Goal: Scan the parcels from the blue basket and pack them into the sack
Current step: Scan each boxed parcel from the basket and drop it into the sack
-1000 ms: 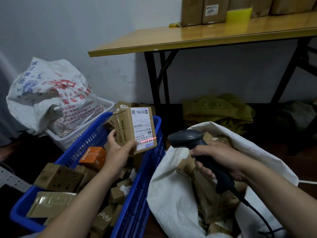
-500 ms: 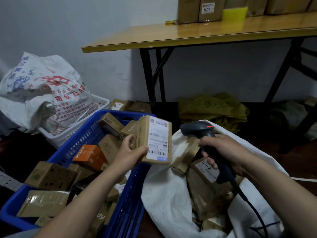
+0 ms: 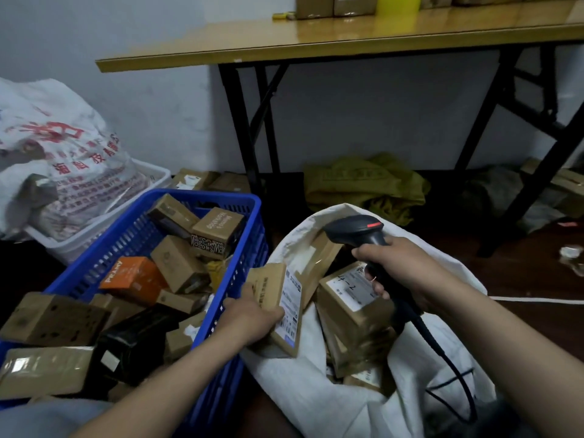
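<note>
At the far left a white printed bag [image 3: 57, 147] slumps in a white basket [image 3: 94, 235]. Just beside it on the floor is the blue basket [image 3: 249, 205], heaped with brown cardboard parcels, an orange box [image 3: 132, 276] and a black-wrapped parcel [image 3: 136, 339].

The person's left hand [image 3: 249, 314] reaches over the blue basket's right wall. Its fingers [image 3: 271, 312] are curled round a small brown parcel [image 3: 281, 305] with a white shipping label, and the thumb rests on the label. This parcel is tilted and sits at the left edge of the sack's open mouth, between the basket and the parcels already inside.

The white woven sack [image 3: 316, 390] lies open on the floor to the right of the basket. It holds several brown parcels, including one hand-marked "4-2" [image 3: 350, 298].

Above the sack, the right hand [image 3: 407, 270] grips the handle of a black barcode scanner [image 3: 360, 229], fingers wrapped tight. The scanner's head points left, and its black cable [image 3: 442, 352] trails down over the sack.

Behind stands a wooden worktop [image 3: 347, 42] on black folding legs, carrying cardboard boxes [image 3: 335, 4]. Olive-yellow sacks [image 3: 363, 184] lie crumpled on the floor beneath it.
</note>
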